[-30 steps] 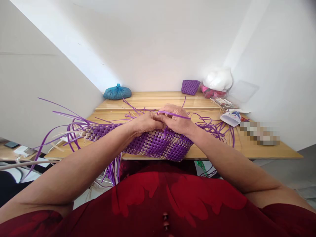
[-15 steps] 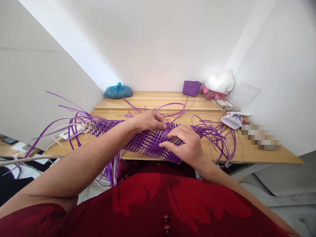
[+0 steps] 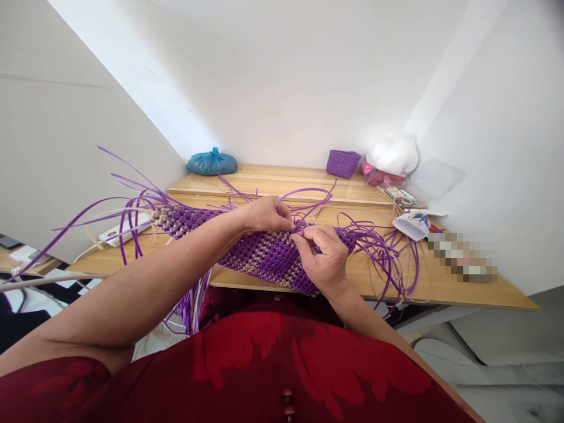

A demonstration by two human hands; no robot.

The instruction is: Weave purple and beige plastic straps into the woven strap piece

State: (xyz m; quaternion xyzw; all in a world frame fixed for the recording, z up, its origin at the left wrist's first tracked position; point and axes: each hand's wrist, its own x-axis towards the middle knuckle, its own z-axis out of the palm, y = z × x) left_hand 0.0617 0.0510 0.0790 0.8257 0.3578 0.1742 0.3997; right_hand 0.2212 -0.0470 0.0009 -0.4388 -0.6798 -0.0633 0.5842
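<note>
Two pinches, left hand [image 3: 268, 214] and right hand [image 3: 325, 255], on purple strips [image 3: 314, 208] at the far edge of the woven piece [image 3: 264, 252]

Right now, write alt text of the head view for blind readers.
Left hand and right hand pinch purple strips at the upper edge of a purple and beige woven piece at a wooden desk. Behind sit a blue bag and a purple basket.
</note>
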